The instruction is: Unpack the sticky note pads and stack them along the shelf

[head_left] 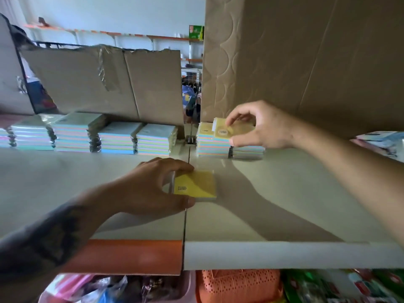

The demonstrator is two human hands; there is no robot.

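On the shelf (295,193) I see two pads in play. Right hand (265,125) is at the back, fingers (235,119) curled over a yellow-topped pad (234,129), thumb on its near edge, pad pinched. That pad sits on top of the right-hand stack (213,145), slightly askew and overhanging toward a lower stack (248,150) just beside it. I can't tell whether it's fully seated or held just clear.

Left hand (153,184) is near the front, at the seam between shelf panels. Its fingers wrap the left edge of a second yellow pad (195,185), thumb on the near side, fingers on the far side. That pad lies flat on the shelf, roughly square, so no real long axis; label faces up.

Key relation: the front pad lies nearly straight in front of the right-hand stack, with bare shelf between. Left hand is the nearer one to it and already has it. Right hand occupies the stack top, so my read is that it has to clear before the front pad goes up, or the pad goes to the lower stack.

Row of wrapped pad stacks (87,134) runs along the back to the left, against a cardboard box (98,84). Larger box (306,51) behind the right hand.
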